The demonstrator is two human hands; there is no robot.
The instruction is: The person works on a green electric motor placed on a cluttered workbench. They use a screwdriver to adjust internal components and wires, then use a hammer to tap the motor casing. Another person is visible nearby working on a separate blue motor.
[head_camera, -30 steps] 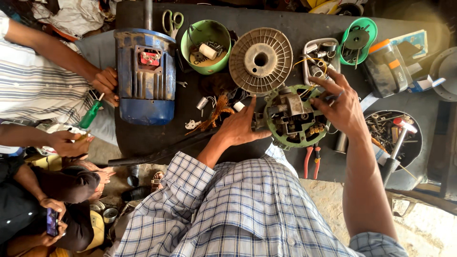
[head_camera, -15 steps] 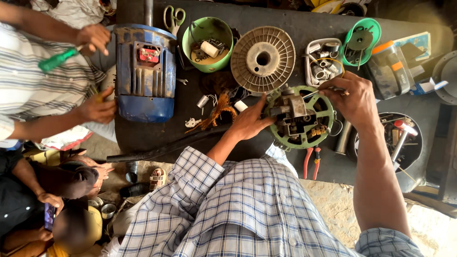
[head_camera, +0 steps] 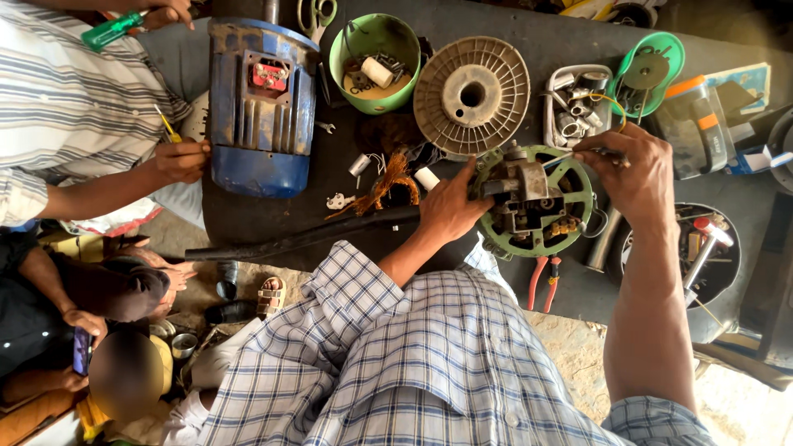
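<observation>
While my left hand (head_camera: pixel 450 206) clamps the round green metal motor frame (head_camera: pixel 537 202) on the dark workbench (head_camera: pixel 496 25), my right hand (head_camera: pixel 632 169) pinches a thin wire (head_camera: pixel 570 157); I judge a hard tug could snap it or tip the frame off the near edge.

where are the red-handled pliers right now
In the head view, the red-handled pliers lie on the dark bench just below the green round motor part, right of centre, beside the metal tube.
</observation>
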